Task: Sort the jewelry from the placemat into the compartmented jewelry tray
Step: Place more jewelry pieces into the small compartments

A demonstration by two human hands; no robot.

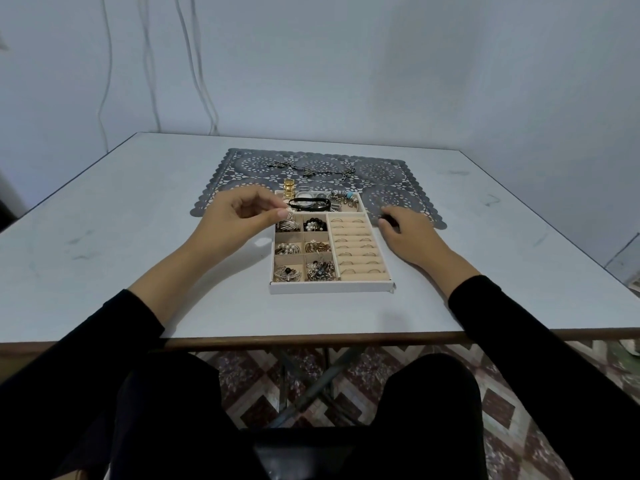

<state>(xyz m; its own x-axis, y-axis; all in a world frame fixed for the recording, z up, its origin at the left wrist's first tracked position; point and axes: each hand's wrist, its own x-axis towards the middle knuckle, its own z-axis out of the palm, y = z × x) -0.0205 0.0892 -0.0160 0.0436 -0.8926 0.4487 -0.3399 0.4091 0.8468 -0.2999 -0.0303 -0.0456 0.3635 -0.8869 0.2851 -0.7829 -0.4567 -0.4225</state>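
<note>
Black band (309,202): light, limp, I judge; my left hand (239,216) pinches its left end above the tray (329,287); right hand (405,233) rests loosely curled, apparently empty.

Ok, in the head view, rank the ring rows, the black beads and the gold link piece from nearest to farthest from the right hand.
1. ring rows: right part of the tray, just beside the right hand.
2. black beads: middle column, far cell.
3. gold link piece: at the tray's far left corner.
</note>
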